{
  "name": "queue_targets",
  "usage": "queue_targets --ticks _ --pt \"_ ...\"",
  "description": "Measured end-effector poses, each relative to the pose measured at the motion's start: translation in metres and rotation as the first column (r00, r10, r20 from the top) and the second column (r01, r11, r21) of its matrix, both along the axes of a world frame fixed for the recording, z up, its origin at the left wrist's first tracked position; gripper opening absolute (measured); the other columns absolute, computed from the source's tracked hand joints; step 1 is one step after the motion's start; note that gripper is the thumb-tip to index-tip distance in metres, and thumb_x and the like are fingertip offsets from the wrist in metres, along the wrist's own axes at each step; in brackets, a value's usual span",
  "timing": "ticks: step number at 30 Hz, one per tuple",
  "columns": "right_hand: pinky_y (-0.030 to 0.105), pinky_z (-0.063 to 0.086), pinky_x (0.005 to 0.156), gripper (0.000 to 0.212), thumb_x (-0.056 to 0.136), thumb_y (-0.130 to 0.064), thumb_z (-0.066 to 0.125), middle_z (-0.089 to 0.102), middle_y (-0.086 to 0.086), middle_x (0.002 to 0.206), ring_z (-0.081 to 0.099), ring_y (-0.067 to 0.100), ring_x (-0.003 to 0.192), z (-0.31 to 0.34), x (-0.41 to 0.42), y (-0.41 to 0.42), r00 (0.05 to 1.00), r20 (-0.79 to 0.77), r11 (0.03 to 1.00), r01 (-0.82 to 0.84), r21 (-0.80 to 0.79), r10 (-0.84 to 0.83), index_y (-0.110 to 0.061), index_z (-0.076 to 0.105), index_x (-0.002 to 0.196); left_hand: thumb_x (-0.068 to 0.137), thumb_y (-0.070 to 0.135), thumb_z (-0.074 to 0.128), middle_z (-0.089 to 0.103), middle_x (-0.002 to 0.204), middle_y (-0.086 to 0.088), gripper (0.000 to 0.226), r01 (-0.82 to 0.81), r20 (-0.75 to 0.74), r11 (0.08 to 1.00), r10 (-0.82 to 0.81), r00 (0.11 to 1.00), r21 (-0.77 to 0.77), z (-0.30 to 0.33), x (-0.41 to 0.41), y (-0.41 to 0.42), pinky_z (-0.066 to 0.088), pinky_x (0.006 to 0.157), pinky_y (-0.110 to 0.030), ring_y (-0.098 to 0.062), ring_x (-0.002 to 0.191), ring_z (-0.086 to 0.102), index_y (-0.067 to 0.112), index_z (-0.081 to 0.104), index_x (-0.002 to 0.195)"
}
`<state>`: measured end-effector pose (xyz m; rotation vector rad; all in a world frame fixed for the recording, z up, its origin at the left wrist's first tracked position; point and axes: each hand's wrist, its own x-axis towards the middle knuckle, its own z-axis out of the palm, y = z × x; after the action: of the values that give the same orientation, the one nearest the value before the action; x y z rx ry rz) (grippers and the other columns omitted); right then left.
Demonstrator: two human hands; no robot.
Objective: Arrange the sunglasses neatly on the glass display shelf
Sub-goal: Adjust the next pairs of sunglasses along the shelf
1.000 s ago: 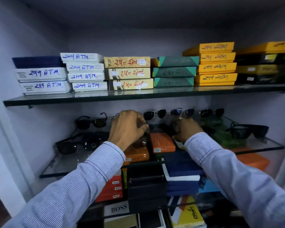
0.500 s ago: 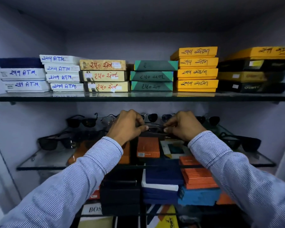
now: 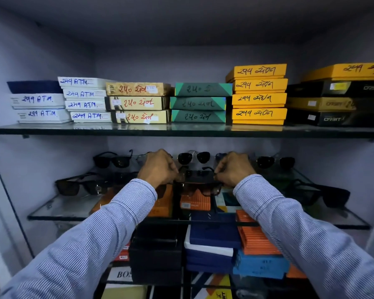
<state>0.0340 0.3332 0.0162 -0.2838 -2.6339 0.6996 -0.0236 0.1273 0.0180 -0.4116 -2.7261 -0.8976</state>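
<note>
from the head view, the left hand point(image 3: 160, 168) and the right hand point(image 3: 233, 168) each pinch one end of a dark pair of sunglasses point(image 3: 198, 182), held in the middle of the glass shelf point(image 3: 58, 209), in front of the back row. this looks like the placing step. next they likely need to set it down straight, in line with the other pairs point(image 3: 193, 157), then let go gently.

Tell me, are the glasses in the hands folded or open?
Cannot tell. The sunglasses sit between both hands, which hide their arms.
</note>
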Motion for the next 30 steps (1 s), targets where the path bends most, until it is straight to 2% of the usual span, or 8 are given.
queue_targets --ticks 3,7,10,14,20,25,27,30 --pt "0.035 0.06 0.089 0.017 0.074 -0.01 0.08 0.074 0.011 0.105 0.071 0.023 0.095 -0.006 -0.007 -0.003 0.998 0.047 0.999 0.034 -0.017 -0.033 -0.008 0.08 0.091 0.073 0.014 0.091 0.078 0.095 0.0 0.011 -0.003 0.013 0.999 0.003 1.0 -0.036 -0.004 -0.005 0.002 0.061 0.092 -0.034 -0.016 0.091 0.074 0.012 0.083 0.08" --pt "0.036 0.064 0.081 0.006 0.075 -0.006 0.079 0.079 0.009 0.089 0.075 0.021 0.083 -0.016 -0.013 -0.004 0.998 0.033 0.999 0.046 0.0 -0.046 -0.007 0.083 0.081 0.075 0.014 0.09 0.08 0.092 0.0 0.009 0.007 0.02 0.996 -0.006 1.0 -0.088 -0.007 -0.009 0.004 0.062 0.094 -0.04 -0.017 0.092 0.075 0.014 0.081 0.074" --pt "0.035 0.063 0.08 0.007 0.073 -0.017 0.083 0.08 0.006 0.085 0.074 0.02 0.079 -0.017 -0.011 -0.001 0.998 0.04 0.999 0.037 0.007 -0.037 -0.012 0.084 0.077 0.074 0.019 0.091 0.08 0.091 0.0 0.012 0.034 0.034 0.992 -0.03 0.999 -0.122 -0.007 -0.01 0.003 0.061 0.095 -0.042 -0.018 0.092 0.075 0.014 0.081 0.075" --pt "0.036 0.061 0.084 0.014 0.08 -0.021 0.074 0.081 0.01 0.094 0.075 0.026 0.084 -0.005 0.0 0.027 0.992 -0.059 0.99 0.114 0.084 -0.109 -0.015 0.085 0.088 0.075 0.038 0.089 0.076 0.095 -0.001 0.023 0.023 -0.018 0.994 -0.025 1.0 -0.102 -0.003 -0.009 0.001 0.061 0.094 -0.045 -0.022 0.096 0.072 0.018 0.078 0.079" --pt "0.039 0.057 0.087 0.046 0.083 -0.03 0.073 0.069 0.014 0.12 0.068 0.032 0.106 -0.004 0.013 0.053 0.939 0.253 0.917 0.124 0.38 -0.232 -0.012 0.065 0.125 0.079 0.049 0.084 0.076 0.094 -0.005 0.032 0.116 -0.171 0.992 -0.124 0.977 -0.055 0.007 0.008 0.02 0.063 0.088 -0.046 -0.022 0.09 0.072 0.017 0.077 0.083" --pt "0.044 0.057 0.091 0.033 0.088 -0.018 0.067 0.068 0.017 0.123 0.068 0.036 0.109 -0.011 0.019 0.058 0.961 0.15 0.9 0.153 0.407 -0.231 -0.013 0.072 0.12 0.081 0.047 0.083 0.075 0.08 -0.001 0.03 0.177 -0.23 0.982 -0.186 0.955 -0.059 0.01 0.02 0.044 0.062 0.084 -0.043 -0.021 0.084 0.072 0.018 0.077 0.074" --pt "0.043 0.058 0.091 0.029 0.087 -0.021 0.069 0.072 0.015 0.12 0.069 0.035 0.106 -0.009 0.025 0.064 0.98 0.106 0.922 0.12 0.368 -0.17 -0.016 0.076 0.116 0.083 0.045 0.081 0.077 0.082 -0.001 0.027 0.221 -0.245 0.973 -0.23 0.942 -0.065 0.009 0.022 0.052 0.063 0.083 -0.042 -0.021 0.084 0.073 0.017 0.08 0.082" --pt "0.04 0.056 0.094 0.027 0.087 -0.022 0.072 0.075 0.009 0.118 0.071 0.029 0.105 -0.002 0.038 0.076 0.997 0.044 0.963 0.043 0.266 -0.057 -0.022 0.078 0.113 0.088 0.042 0.078 0.081 0.1 -0.005 0.031 0.313 -0.273 0.947 -0.319 0.908 -0.067 0.007 0.027 0.07 0.063 0.087 -0.039 -0.02 0.093 0.075 0.016 0.082 0.105"
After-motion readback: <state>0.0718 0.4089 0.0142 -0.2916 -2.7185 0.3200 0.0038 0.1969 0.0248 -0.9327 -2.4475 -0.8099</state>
